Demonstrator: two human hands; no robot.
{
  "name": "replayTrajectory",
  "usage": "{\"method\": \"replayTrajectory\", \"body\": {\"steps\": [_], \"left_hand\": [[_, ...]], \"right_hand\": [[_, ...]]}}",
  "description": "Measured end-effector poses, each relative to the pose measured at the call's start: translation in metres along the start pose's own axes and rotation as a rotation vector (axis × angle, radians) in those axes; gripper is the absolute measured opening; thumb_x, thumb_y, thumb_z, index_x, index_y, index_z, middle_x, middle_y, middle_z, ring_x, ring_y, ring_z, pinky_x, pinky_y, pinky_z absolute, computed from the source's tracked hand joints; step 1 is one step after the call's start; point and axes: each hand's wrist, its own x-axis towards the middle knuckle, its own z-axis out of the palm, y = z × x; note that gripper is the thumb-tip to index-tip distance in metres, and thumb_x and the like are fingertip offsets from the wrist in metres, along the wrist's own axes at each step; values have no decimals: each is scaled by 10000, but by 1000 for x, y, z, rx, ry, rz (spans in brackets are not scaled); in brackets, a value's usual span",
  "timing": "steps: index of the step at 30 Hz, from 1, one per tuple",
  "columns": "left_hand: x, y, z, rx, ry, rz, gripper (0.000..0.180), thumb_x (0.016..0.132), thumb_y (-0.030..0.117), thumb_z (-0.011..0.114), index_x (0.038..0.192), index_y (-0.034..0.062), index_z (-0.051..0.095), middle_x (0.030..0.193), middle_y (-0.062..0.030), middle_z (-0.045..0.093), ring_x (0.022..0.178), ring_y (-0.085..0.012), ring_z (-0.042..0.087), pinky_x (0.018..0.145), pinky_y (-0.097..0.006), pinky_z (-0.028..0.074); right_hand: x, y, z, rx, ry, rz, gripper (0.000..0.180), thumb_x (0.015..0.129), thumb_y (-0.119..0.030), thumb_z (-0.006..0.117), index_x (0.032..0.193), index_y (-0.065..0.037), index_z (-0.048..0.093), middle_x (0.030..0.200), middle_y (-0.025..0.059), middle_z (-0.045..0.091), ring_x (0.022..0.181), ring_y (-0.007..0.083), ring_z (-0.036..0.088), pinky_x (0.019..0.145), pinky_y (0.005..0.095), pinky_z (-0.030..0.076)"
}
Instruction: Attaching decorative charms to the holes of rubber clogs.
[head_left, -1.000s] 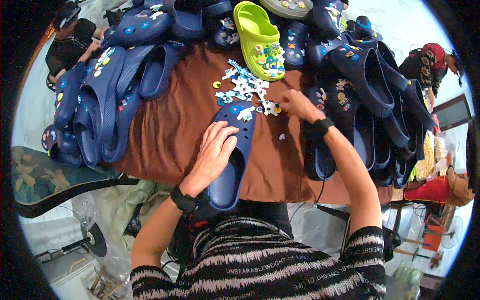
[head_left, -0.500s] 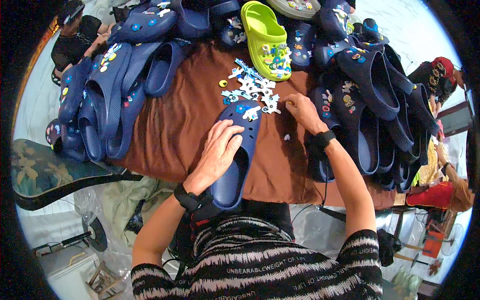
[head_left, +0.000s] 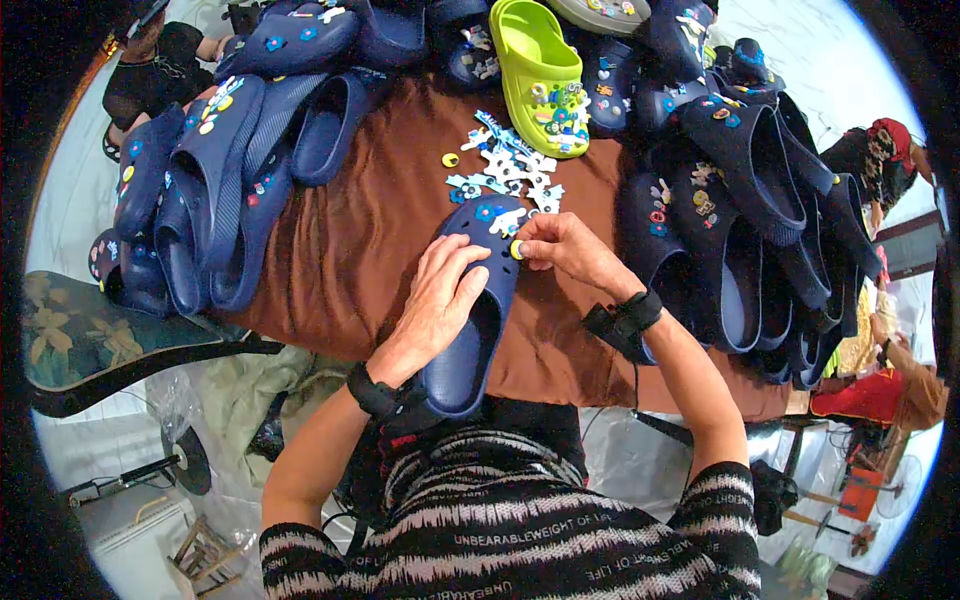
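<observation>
A navy clog (head_left: 470, 335) lies in front of me, toe pointing away. A blue flower charm and a white charm are fixed to its toe. My left hand (head_left: 433, 295) grips the clog over its upper from the left, fingers on top. Between the thumb and fingertips of my right hand (head_left: 565, 250) is a small round yellow charm (head_left: 517, 249), against the toe's right side by the holes. Just beyond the toe lies a pile of white and blue charms (head_left: 510, 168), with a loose yellow charm (head_left: 450, 160) beside it.
Stacked navy clogs (head_left: 225, 190) stand to the left, and more navy clogs (head_left: 725, 220) to the right. A lime green clog (head_left: 545, 95) covered in charms lies beyond the pile. Brown cloth (head_left: 350, 240) covers the table. Other people are at both sides.
My right hand has moved left from beside the charm pile to the clog's toe, bringing the yellow charm. My left hand keeps its place on the clog.
</observation>
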Motion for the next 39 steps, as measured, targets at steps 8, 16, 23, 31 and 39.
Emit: {"method": "replayTrajectory", "body": {"steps": [8, 16, 23, 31, 39], "left_hand": [[0, 0, -1, -9, -19, -7, 361, 1027, 301, 483, 1276, 56, 575, 1407, -195, 452, 1383, -358, 360, 1167, -444, 260], [0, -2, 0, 6, -17, -10, 350, 1025, 285, 483, 1262, 45, 572, 1402, -194, 449, 1383, -358, 356, 1164, -445, 263], [0, 0, -2, 4, -20, 8, 352, 1026, 286, 474, 1259, 40, 569, 1399, -201, 449, 1383, -357, 357, 1163, -443, 266], [-1, -3, 1, 1, 8, 0, 361, 1018, 318, 491, 1256, 62, 580, 1393, -193, 463, 1371, -364, 363, 1157, -459, 276], [0, 1, 0, 12, -22, -18, 365, 1023, 296, 488, 1277, 48, 571, 1418, -200, 444, 1396, -360, 346, 1171, -447, 260]], "right_hand": [[6, -14, 6, -72, -55, -172, 238, 989, -124, 598, 1198, -26, 659, 991, 8, 676, 875, 97, 607, 793, 268, 521], [1, -32, -3, -402, -35, -199, 245, 916, -75, 621, 1141, -15, 697, 1032, 149, 727, 966, 231, 695, 887, 346, 529], [0, -23, -8, -678, 31, -350, 281, 895, -28, 631, 1165, -53, 703, 991, 151, 723, 891, 231, 694, 818, 332, 537], [5, -40, 4, -92, 50, -55, 185, 934, -104, 626, 1064, 7, 695, 924, 109, 718, 834, 178, 659, 784, 327, 529], [7, -33, 4, -381, 26, -172, 199, 920, -67, 592, 1068, 9, 702, 934, 140, 725, 848, 220, 676, 810, 339, 532]]}}
